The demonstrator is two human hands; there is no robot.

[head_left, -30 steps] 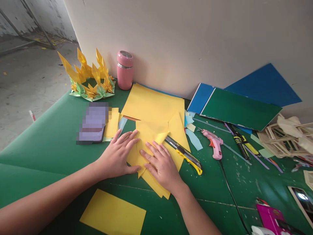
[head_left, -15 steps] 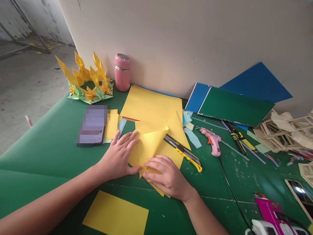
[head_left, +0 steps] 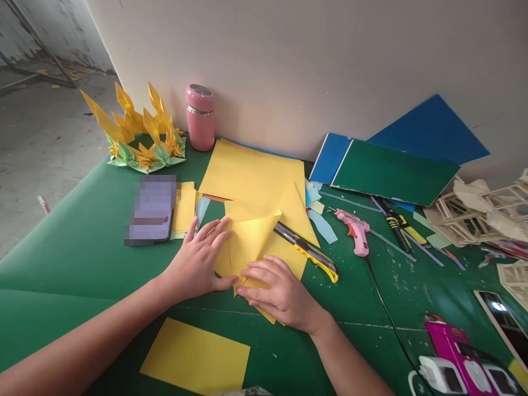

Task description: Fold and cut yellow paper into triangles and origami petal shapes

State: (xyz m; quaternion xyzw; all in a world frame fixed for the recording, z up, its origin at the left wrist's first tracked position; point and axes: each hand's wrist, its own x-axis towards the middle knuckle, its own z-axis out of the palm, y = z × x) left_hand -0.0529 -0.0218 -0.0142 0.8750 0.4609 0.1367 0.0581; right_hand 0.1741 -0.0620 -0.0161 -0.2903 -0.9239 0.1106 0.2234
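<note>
A sheet of yellow paper (head_left: 251,236) with a raised, folded-over flap lies under both hands. My left hand (head_left: 200,258) rests along its left edge, fingers spread and thumb reaching to the lower point. Over the lower right of the fold, my right hand (head_left: 280,289) lies with fingers stretched flat on the paper. More yellow paper is beneath. Close to the right of the fold, a utility knife (head_left: 307,250) with a yellow-edged handle rests partly on those sheets. In front of my hands lies a separate yellow sheet (head_left: 196,355).
At the back left stand a yellow paper crown (head_left: 144,135) and a pink flask (head_left: 200,118). A phone (head_left: 150,209) lies left of my hand. Rightward are a pink glue gun (head_left: 355,231) with its cord, leaning boards (head_left: 396,170), wooden stick frames (head_left: 466,214) and a power strip (head_left: 451,352).
The view has shifted slightly, so everything sits a little further left and up. Both hands stay on the folded paper in almost the same pose.
</note>
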